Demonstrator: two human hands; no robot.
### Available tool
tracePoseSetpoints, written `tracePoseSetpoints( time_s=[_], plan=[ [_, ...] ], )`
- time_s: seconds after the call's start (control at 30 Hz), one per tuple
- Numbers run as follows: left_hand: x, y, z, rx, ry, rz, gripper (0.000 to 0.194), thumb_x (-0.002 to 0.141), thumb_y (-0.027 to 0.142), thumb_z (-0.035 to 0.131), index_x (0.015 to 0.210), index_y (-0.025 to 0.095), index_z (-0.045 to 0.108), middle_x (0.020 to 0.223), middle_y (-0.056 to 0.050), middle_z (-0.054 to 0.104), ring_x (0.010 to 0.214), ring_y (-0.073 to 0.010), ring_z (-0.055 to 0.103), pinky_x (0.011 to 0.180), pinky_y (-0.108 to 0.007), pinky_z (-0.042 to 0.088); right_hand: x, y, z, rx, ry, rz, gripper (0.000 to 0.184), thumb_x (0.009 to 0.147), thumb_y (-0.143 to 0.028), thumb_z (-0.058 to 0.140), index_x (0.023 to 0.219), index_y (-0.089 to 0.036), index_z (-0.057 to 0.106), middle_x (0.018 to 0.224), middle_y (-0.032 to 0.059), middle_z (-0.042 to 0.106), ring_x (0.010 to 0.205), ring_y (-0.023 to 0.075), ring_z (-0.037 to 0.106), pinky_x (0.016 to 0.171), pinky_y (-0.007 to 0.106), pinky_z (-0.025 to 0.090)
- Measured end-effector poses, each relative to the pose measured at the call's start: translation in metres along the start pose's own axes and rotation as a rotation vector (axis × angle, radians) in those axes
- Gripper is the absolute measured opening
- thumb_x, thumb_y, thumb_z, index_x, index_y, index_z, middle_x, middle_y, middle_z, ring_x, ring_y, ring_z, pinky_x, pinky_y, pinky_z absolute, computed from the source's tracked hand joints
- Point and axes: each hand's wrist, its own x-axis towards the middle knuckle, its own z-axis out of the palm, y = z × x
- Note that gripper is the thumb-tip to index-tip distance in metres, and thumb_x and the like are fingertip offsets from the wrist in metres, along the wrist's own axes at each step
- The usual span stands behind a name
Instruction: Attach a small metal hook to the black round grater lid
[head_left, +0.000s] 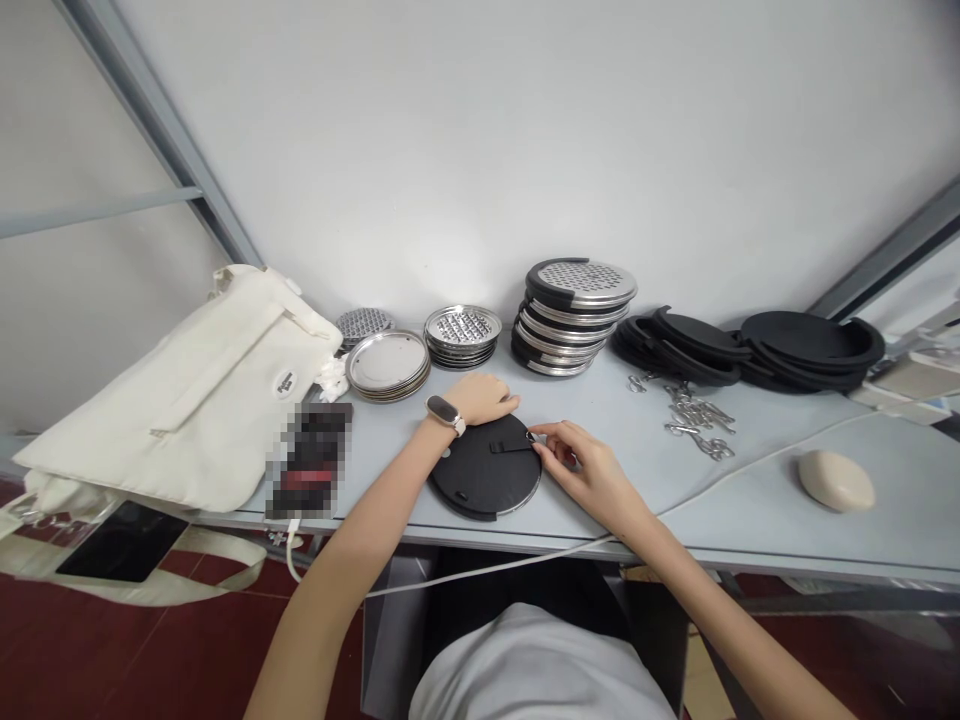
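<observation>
A round black disc (pixel 480 475) lies at the front of the table, with a thin silvery rim along its lower right edge. My left hand (pixel 480 398) is curled at its far edge, the thumb pointing right; the other fingers are partly hidden. Across the disc's top runs a short black strap (pixel 508 446). Thumb and forefinger of my right hand (pixel 581 462) are pinched at the strap's right end, on a small metal clasp (pixel 531 437), mostly covered by the fingertips.
Behind stand stacked round graters (pixel 577 325), grater plates (pixel 463 335) and plain metal discs (pixel 388 362). Black round holders (pixel 810 345) and loose metal clasps (pixel 701 415) lie right. A cream bag (pixel 187 400), phone (pixel 311 460), white cable (pixel 720 482) and beige rounded object (pixel 836 480) surround the workspace.
</observation>
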Motion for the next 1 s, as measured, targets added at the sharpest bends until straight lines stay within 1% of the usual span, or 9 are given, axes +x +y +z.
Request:
tracePoseSetpoints(
  time_s=[0.13, 0.27, 0.5, 0.6, 0.77, 0.87, 1.0],
  plan=[
    [0.0003, -0.0007, 0.001, 0.008, 0.014, 0.016, 0.053, 0.092, 0.043, 0.027, 0.081, 0.013, 0.07, 0.083, -0.013, 0.069, 0.078, -0.0222, 0.062, 0.067, -0.031, 0.039, -0.0001, 0.0004, 0.0003, 0.004, 0.003, 0.006, 0.021, 0.09, -0.026, 0.045, 0.104, -0.018, 0.057, 0.068, 0.0008, 0.049, 0.061, 0.0146, 0.049, 0.059, 0.028, 0.043],
    [0.0005, -0.0005, 0.0011, 0.012, -0.002, -0.001, 0.052, 0.092, 0.044, 0.028, 0.082, 0.014, 0.07, 0.083, -0.012, 0.069, 0.078, -0.0212, 0.062, 0.068, -0.03, 0.039, -0.0002, 0.0012, 0.0006, 0.008, 0.007, 0.01, 0.022, 0.09, -0.028, 0.044, 0.105, -0.018, 0.058, 0.066, 0.0002, 0.049, 0.059, 0.0145, 0.048, 0.058, 0.028, 0.043],
    [-0.0004, 0.0003, -0.0007, 0.003, -0.006, -0.006, 0.051, 0.092, 0.043, 0.029, 0.083, 0.014, 0.07, 0.084, -0.013, 0.069, 0.079, -0.0224, 0.062, 0.069, -0.031, 0.039, -0.0009, 0.0038, 0.0024, 0.024, 0.015, 0.007, 0.025, 0.091, -0.032, 0.043, 0.108, -0.019, 0.057, 0.067, 0.0006, 0.051, 0.06, 0.0149, 0.049, 0.058, 0.028, 0.044],
    [-0.0006, 0.0004, -0.0009, 0.001, -0.006, -0.005, 0.051, 0.092, 0.042, 0.029, 0.083, 0.013, 0.07, 0.085, -0.013, 0.068, 0.079, -0.0225, 0.062, 0.07, -0.031, 0.039, -0.0009, 0.004, 0.0028, 0.043, 0.011, 0.016, 0.024, 0.091, -0.029, 0.043, 0.109, -0.019, 0.057, 0.071, 0.0019, 0.054, 0.063, 0.0154, 0.052, 0.061, 0.028, 0.044],
    [-0.0009, 0.0007, -0.0007, 0.003, -0.007, -0.02, 0.051, 0.092, 0.043, 0.028, 0.081, 0.015, 0.07, 0.084, -0.013, 0.069, 0.077, -0.0223, 0.061, 0.069, -0.032, 0.038, -0.0008, 0.0024, 0.0015, 0.042, 0.004, 0.014, 0.027, 0.092, -0.025, 0.041, 0.111, -0.021, 0.059, 0.084, 0.0052, 0.058, 0.072, 0.0166, 0.055, 0.068, 0.03, 0.045],
    [-0.0012, 0.0004, -0.0003, 0.008, 0.003, -0.015, 0.052, 0.092, 0.044, 0.027, 0.081, 0.016, 0.07, 0.084, -0.012, 0.069, 0.077, -0.0216, 0.061, 0.068, -0.032, 0.037, -0.0009, 0.0013, 0.0005, 0.038, 0.007, 0.008, 0.028, 0.092, -0.024, 0.041, 0.111, -0.022, 0.06, 0.085, 0.0055, 0.057, 0.072, 0.0166, 0.056, 0.069, 0.03, 0.045],
    [-0.0013, -0.0005, 0.0008, 0.002, 0.021, 0.009, 0.053, 0.092, 0.043, 0.027, 0.08, 0.014, 0.07, 0.082, -0.013, 0.069, 0.076, -0.0223, 0.061, 0.067, -0.032, 0.038, -0.0009, 0.0004, 0.0003, 0.044, 0.007, 0.01, 0.028, 0.092, -0.024, 0.042, 0.113, -0.022, 0.06, 0.086, 0.0056, 0.056, 0.073, 0.0162, 0.056, 0.069, 0.029, 0.046]
  ],
)
